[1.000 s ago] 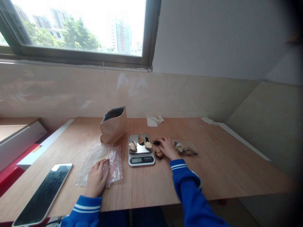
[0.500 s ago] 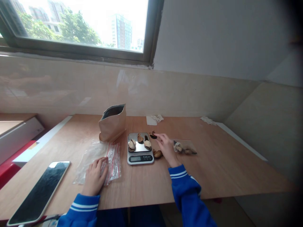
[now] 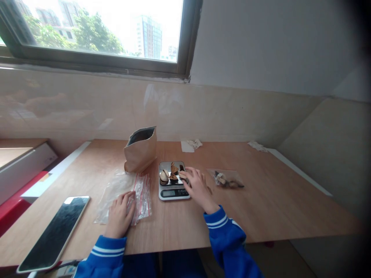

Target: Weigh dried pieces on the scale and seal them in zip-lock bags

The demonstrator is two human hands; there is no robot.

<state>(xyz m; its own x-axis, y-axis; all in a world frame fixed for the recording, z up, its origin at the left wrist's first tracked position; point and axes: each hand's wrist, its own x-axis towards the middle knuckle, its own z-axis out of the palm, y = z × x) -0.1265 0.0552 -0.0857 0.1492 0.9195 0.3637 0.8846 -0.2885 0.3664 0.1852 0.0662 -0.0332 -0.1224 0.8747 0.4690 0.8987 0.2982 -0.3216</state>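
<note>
My left hand (image 3: 121, 212) lies flat on clear zip bags (image 3: 142, 202) with red seal lines, left of the scale. A small digital kitchen scale (image 3: 174, 194) stands in the middle of the table. Its metal plate bears a pale, rounded dried piece (image 3: 164, 176) and curled brown dried pieces (image 3: 173, 177). At the plate's right side my right hand (image 3: 198, 188) has thumb and forefinger closed about another pale dried piece (image 3: 182, 175), partly covered by the fingers. The brown piece right of the scale is mostly hidden behind this hand.
A brown paper pouch (image 3: 141, 152) stands open-topped behind the bags. A clear bag (image 3: 228, 180) of dried pieces lies to the right. White crumpled tissue (image 3: 194, 144) is at the back, and a phone (image 3: 56, 233) lies at the left front.
My right hand has moved left from beside the scale to its plate. The dark piece it held is now among the brown pieces there. My left hand stays on the bags.
</note>
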